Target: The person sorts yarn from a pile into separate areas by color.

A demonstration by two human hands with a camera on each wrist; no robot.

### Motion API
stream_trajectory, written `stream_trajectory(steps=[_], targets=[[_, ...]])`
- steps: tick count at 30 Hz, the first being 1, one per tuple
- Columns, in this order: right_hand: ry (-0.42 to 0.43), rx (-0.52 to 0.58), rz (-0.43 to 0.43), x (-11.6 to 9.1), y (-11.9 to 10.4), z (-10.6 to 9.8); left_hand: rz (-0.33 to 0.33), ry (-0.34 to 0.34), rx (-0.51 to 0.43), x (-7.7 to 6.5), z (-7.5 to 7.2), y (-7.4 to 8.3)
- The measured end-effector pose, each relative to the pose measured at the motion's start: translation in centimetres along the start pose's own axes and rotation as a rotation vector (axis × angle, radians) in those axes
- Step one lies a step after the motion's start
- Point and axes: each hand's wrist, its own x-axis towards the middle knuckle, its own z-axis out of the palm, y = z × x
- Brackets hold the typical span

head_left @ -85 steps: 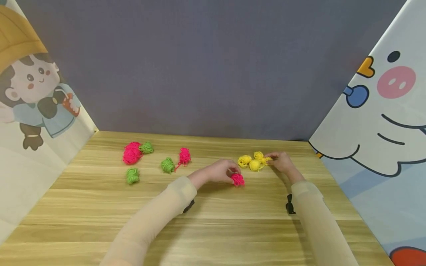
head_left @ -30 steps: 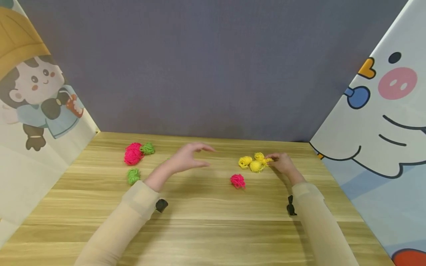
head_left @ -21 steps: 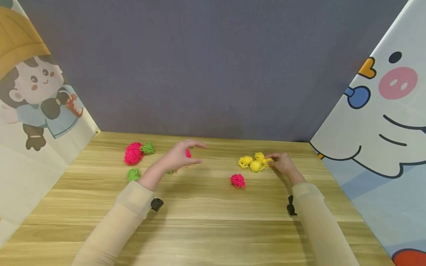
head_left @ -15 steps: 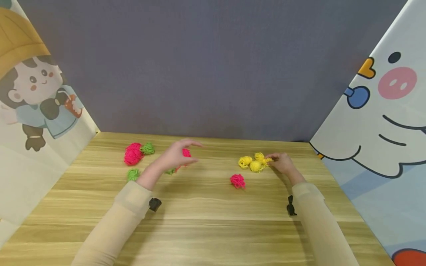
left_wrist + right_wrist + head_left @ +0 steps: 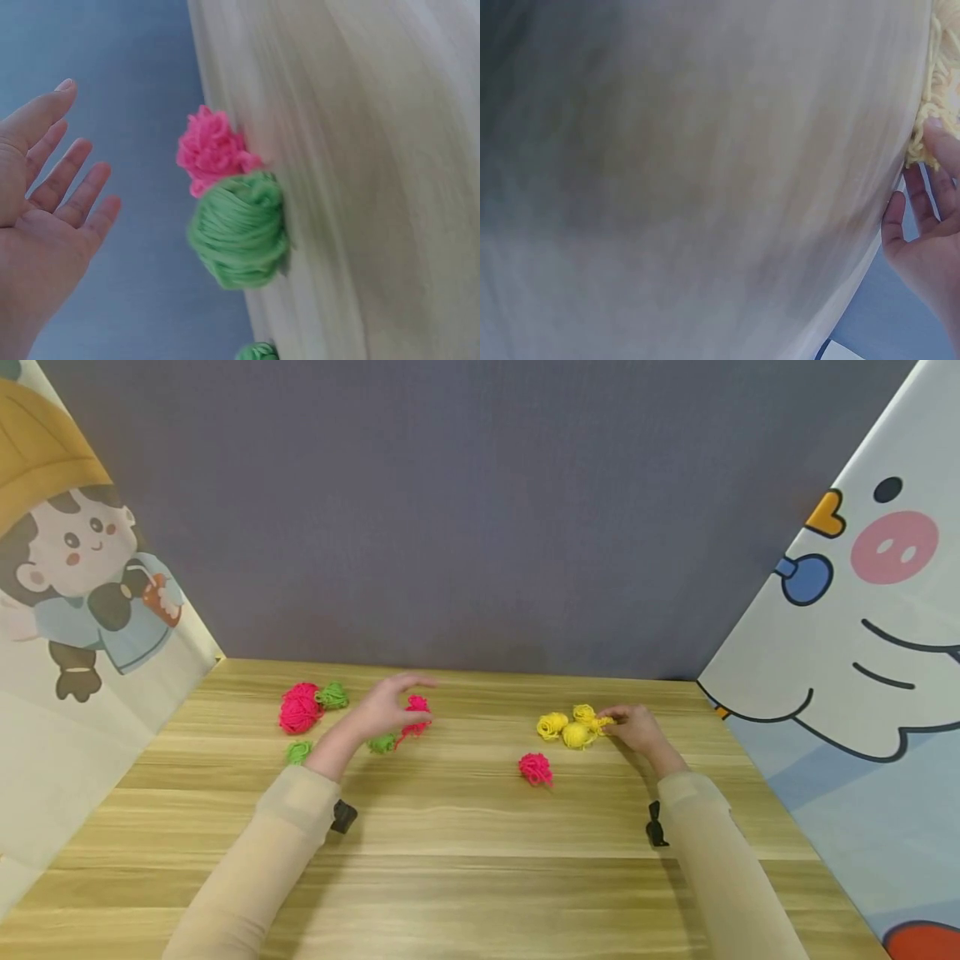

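Observation:
My left hand [image 5: 381, 707] hovers above the table with fingers spread and nothing in its grasp. Close by it are a small pink yarn ball [image 5: 212, 150] with a loose strand and a green yarn ball [image 5: 240, 231], which the hand partly covers in the head view. On the right, my right hand [image 5: 636, 727] pinches the edge of a yellow yarn ball [image 5: 600, 723], thumb on top of the looped strands in the right wrist view. Several other yellow yarn balls [image 5: 576, 735] lie beside it in a cluster.
One pink yarn ball [image 5: 536, 768] lies alone in front of the yellow cluster. Far left sit a bigger pink yarn ball [image 5: 300, 707], a green yarn ball [image 5: 332, 695] touching it and another green yarn ball [image 5: 297, 752]. A grey panel [image 5: 465, 527] borders the table's back.
My left hand has let go of the pink yarn ball, leaving it near the yellow cluster, and has moved left to the other pink and green balls. The right hand has stayed put.

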Motion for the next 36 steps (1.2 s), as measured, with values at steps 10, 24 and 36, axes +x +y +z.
stream_trajectory(steps=[10, 24, 36], targets=[[-0.008, -0.003, 0.007, 0.0, 0.0, -0.1, -0.116, -0.051, 0.001, 0.2, 0.1, -2.3], [-0.008, 0.011, 0.015, -0.1, 0.0, -0.1, -0.138, -0.097, 0.039, 1.3, 1.0, -4.6], [-0.007, 0.005, 0.009, -0.1, -0.2, -0.1, -0.168, -0.181, 0.024, 2.2, 1.4, -5.1]])
